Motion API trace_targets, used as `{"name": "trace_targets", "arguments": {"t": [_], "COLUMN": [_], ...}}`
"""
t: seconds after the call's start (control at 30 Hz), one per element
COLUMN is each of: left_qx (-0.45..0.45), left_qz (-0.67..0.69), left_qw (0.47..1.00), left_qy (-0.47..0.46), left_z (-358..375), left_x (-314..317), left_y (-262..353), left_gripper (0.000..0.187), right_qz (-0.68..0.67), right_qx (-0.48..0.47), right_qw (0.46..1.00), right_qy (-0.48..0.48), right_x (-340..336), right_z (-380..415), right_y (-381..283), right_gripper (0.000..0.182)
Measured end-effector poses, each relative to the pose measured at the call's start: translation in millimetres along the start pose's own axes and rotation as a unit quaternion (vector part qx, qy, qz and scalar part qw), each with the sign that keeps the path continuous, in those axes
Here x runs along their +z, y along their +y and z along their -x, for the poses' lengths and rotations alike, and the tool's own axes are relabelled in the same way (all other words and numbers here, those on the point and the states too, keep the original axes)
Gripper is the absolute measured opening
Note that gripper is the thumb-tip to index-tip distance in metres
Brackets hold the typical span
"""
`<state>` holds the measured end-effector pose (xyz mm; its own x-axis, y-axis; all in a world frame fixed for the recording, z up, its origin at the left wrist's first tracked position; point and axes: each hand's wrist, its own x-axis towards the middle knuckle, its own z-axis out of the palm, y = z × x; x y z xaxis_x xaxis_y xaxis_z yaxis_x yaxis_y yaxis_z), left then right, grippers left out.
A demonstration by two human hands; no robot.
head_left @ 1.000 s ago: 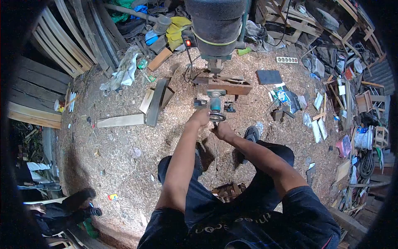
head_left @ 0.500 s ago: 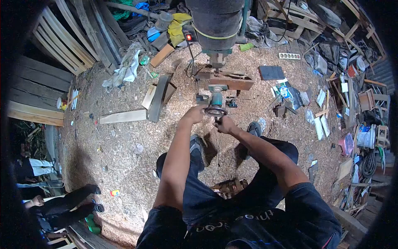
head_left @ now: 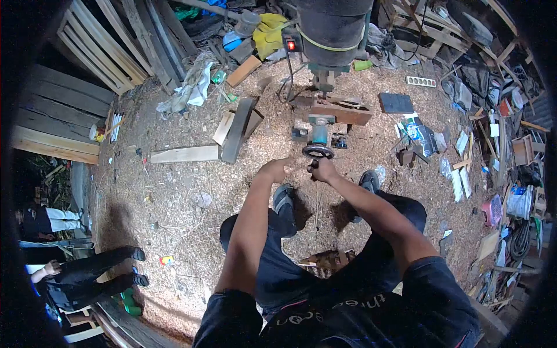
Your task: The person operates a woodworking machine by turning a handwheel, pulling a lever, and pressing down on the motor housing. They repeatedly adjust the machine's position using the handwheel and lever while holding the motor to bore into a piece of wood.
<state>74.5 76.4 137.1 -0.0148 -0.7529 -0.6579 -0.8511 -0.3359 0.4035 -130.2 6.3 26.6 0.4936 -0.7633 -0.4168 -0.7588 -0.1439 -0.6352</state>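
A green drilling or mortising machine (head_left: 319, 136) stands on the floor ahead of me, with a dark handwheel (head_left: 318, 152) facing me. My right hand (head_left: 324, 171) is closed around the handwheel's handle at the lower rim. Just left of the wheel is my left hand (head_left: 278, 170), apart from it, fingers stretched out and holding nothing. Behind the wheel, a reddish-brown wood block (head_left: 348, 114) lies on the machine's bed beneath the tool. A large dark motor housing (head_left: 333, 26) with a pale band rises above it.
A lit red switch (head_left: 291, 44) hangs by the motor. Boards (head_left: 237, 130) lie on the shavings-covered floor to the left, and a dark block (head_left: 396, 103) to the right. A power strip (head_left: 420, 82) lies farther back. Other people's legs (head_left: 104, 269) show at the left.
My left hand has come off the handwheel and moved away to its left. My right hand stays at the wheel. The view has shifted, so the machine appears farther right.
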Motion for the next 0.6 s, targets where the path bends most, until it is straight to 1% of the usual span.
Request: {"name": "trace_targets", "arguments": {"t": [0.03, 0.07, 0.1, 0.13, 0.17, 0.2, 0.23, 0.27, 0.3, 0.37, 0.4, 0.43, 0.5, 0.6], "left_qx": [-0.005, -0.006, 0.002, -0.005, -0.013, -0.02, 0.002, 0.033, 0.064, 0.113, 0.175, 0.237, 0.345, 0.413], "left_qz": [0.001, 0.002, 0.012, -0.001, -0.014, -0.027, 0.04, 0.084, 0.131, 0.182, 0.202, 0.219, 0.191, 0.176], "left_qw": [1.0, 1.0, 1.0, 0.998, 0.996, 0.992, 0.973, 0.943, 0.902, 0.815, 0.755, 0.685, 0.587, 0.528], "left_qy": [0.001, 0.005, 0.024, 0.055, 0.088, 0.121, 0.228, 0.32, 0.407, 0.538, 0.599, 0.654, 0.707, 0.721], "left_z": [3.8, 4.4, 1.6, -4.3, -0.6, 2.4, 1.3, 7.5, 20.3, 43.1, 44.3, 45.5, 67.7, 87.5], "left_x": [-0.5, -1.8, 1.6, 2.4, -5.1, -11.8, -21.5, -40.0, -65.3, -115.7, -137.7, -161.2, -213.6, -273.2], "left_y": [-0.8, 0.8, -5.7, -8.6, -1.7, 4.8, 9.6, 26.6, 50.6, 95.7, 114.6, 134.8, 187.4, 259.0], "left_gripper": [0.075, 0.074, 0.063, 0.058, 0.053, 0.049, 0.039, 0.033, 0.029, 0.023, 0.021, 0.019, 0.019, 0.013], "right_qz": [-0.126, -0.067, -0.007, 0.055, 0.135, 0.148, 0.161, 0.174, 0.193, 0.101, 0.025, -0.052, -0.137, -0.128], "right_qx": [0.061, 0.035, 0.011, -0.016, -0.093, -0.09, -0.087, -0.081, -0.081, -0.084, -0.118, -0.155, -0.161, -0.261], "right_qw": [0.987, 0.994, 0.998, 0.997, 0.986, 0.985, 0.983, 0.981, 0.978, 0.986, 0.973, 0.945, 0.912, 0.815], "right_qy": [-0.08, -0.073, -0.066, -0.054, -0.007, -0.008, -0.006, -0.005, 0.023, 0.102, 0.194, 0.284, 0.353, 0.501], "right_x": [-3.6, -7.7, -13.5, -24.0, -43.5, -66.4, -93.1, -120.8, -154.0, -223.9, -257.1, -290.5, -349.2, -411.5], "right_z": [-3.2, -2.0, 3.8, 5.6, 20.1, 26.9, 29.9, 36.6, 44.7, 57.8, 78.2, 101.1, 132.7, 113.0], "right_y": [-2.2, -4.9, -9.0, -14.4, -26.5, -38.2, -49.5, -60.6, -75.6, -94.8, -117.0, -142.1, -191.5, -219.7], "right_gripper": [0.042, 0.042, 0.042, 0.042, 0.04, 0.036, 0.033, 0.031, 0.031, 0.031, 0.03, 0.03, 0.031, 0.035]}}
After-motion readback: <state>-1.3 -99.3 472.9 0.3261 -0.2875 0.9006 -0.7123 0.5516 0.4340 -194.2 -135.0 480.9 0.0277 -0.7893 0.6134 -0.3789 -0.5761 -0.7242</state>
